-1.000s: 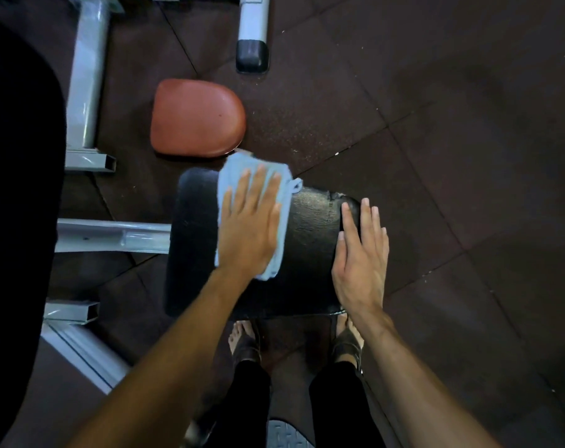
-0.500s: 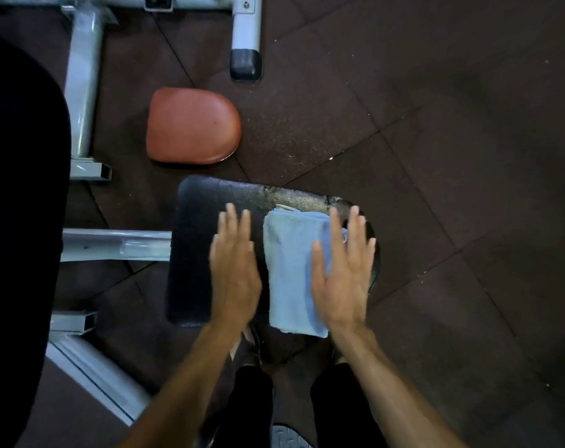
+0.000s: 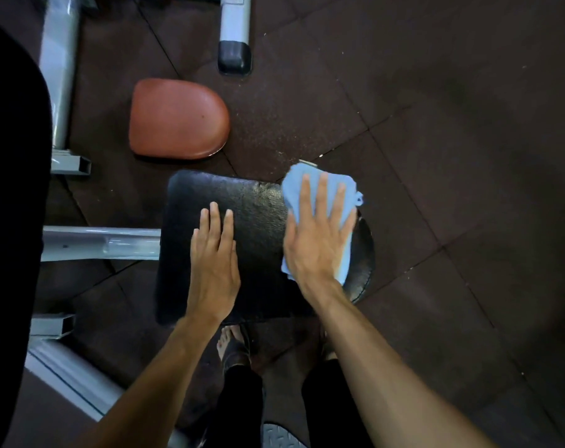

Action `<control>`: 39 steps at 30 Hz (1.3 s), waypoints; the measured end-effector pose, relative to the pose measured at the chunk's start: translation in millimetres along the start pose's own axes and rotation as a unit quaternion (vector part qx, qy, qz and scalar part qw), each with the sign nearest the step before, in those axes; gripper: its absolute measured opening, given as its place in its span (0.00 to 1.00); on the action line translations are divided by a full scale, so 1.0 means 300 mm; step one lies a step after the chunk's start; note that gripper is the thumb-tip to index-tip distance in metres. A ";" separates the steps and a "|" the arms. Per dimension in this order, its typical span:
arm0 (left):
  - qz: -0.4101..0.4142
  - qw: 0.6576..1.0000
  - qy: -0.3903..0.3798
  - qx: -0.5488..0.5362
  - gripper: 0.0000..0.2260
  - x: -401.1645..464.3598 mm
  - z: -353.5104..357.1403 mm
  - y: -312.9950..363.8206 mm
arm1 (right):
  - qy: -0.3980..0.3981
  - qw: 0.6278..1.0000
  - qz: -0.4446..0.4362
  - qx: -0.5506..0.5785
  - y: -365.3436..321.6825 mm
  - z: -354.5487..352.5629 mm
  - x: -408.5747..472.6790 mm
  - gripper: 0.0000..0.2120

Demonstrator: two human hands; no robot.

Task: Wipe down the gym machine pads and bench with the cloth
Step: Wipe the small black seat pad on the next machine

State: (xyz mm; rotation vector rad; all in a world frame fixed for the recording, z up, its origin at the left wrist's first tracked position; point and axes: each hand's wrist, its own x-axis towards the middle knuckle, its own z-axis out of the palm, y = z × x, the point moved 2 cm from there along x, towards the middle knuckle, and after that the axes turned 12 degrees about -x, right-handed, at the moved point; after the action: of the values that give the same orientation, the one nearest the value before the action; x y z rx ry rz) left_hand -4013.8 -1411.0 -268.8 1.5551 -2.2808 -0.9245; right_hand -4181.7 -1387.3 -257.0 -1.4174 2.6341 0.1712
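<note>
A black textured seat pad (image 3: 258,221) lies below me, fixed to a grey metal arm. My right hand (image 3: 316,240) presses flat on a folded light blue cloth (image 3: 294,185) at the pad's far right corner, fingers spread over it. My left hand (image 3: 214,260) rests flat and bare on the pad's middle left, fingers together. A reddish-brown pad (image 3: 177,119) sits beyond the black one, to the left.
Grey metal frame tubes (image 3: 100,242) run along the left, and one with a black end cap (image 3: 235,58) stands at the top. A large black pad (image 3: 12,221) fills the left edge. My sandalled feet (image 3: 232,347) stand on dark rubber floor tiles (image 3: 436,156).
The cloth passed from under my left hand to under my right hand. My right hand then slid it forward to the pad's far right corner; my left hand settled flat on the pad.
</note>
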 end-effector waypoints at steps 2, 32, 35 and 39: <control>0.001 1.000 -0.002 -0.003 0.24 0.002 0.000 -0.007 | 0.003 0.996 -0.083 -0.027 -0.060 -0.001 -0.032 0.30; 0.079 0.981 -0.165 0.057 0.25 -0.328 -0.045 0.447 | 0.014 0.980 0.159 0.117 0.368 -0.311 -0.482 0.19; 0.150 0.964 -0.206 0.081 0.25 -0.332 0.020 0.708 | -0.009 0.966 0.217 0.137 0.581 -0.370 -0.577 0.18; 0.249 0.927 -0.262 0.101 0.25 -0.388 0.158 1.087 | -0.012 0.921 0.352 0.168 0.935 -0.443 -0.736 0.20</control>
State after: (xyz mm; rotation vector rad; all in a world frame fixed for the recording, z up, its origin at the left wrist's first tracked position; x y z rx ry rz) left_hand -4236.2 -1211.5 -87.3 0.7474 -3.0163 -1.0675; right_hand -4305.7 -1074.8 -77.6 -0.3279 2.8420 -0.1842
